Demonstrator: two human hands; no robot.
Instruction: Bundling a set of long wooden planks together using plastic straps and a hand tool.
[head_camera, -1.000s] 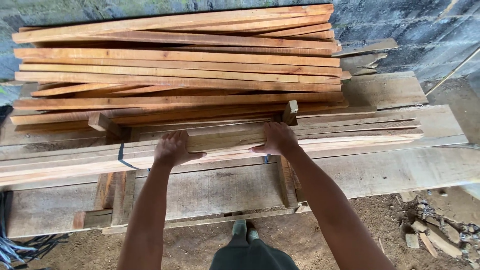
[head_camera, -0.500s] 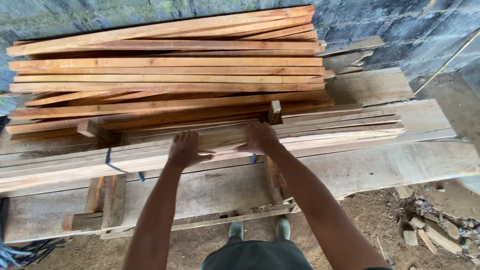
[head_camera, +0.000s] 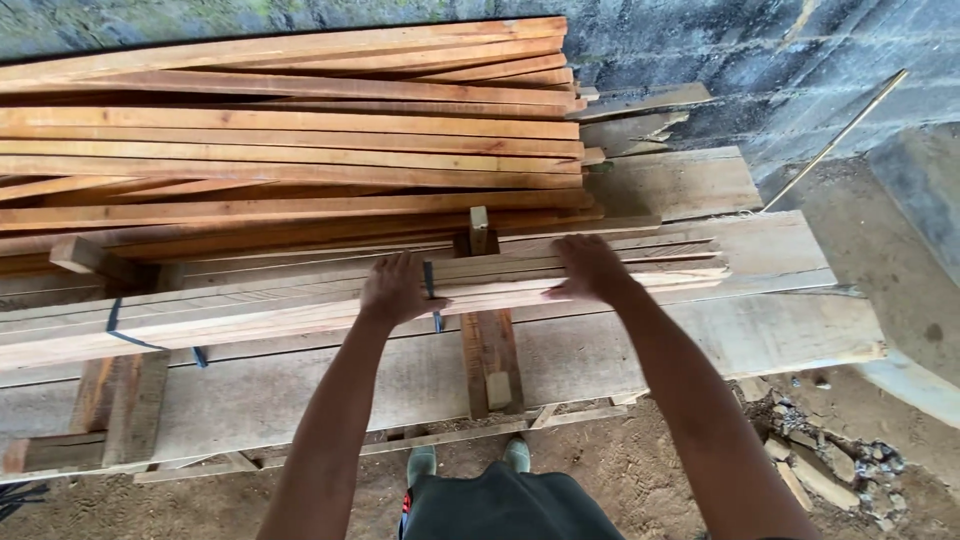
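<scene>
While both palms press down on the bundle of thin slats (head_camera: 300, 305), the person stands close against the long work plank (head_camera: 640, 350) that carries it. The left hand (head_camera: 397, 288) lies flat with fingers spread, its fingertips at the dark strap (head_camera: 431, 292) that binds the slats near the middle. The right hand (head_camera: 590, 268) rests open on top of the bundle nearer its right end, fingers pointing away from the body. Neither hand curls around anything; both are flat on the wood. The bundle lies lengthwise across two cross blocks (head_camera: 490, 350), with a second strap (head_camera: 115, 325) near the left side. Behind it, a loose stack of reddish battens (head_camera: 290, 140) leans toward the grey block wall (head_camera: 720, 60).

To handle the bundle well from this hold, pressure seems best kept even between the two palms, so the slats stay squared and do not fan out at the free right end. Fingers are safer kept on top than between slats, where they could be pinched. The upright peg (head_camera: 479, 230) just behind the bundle could catch it.
</scene>
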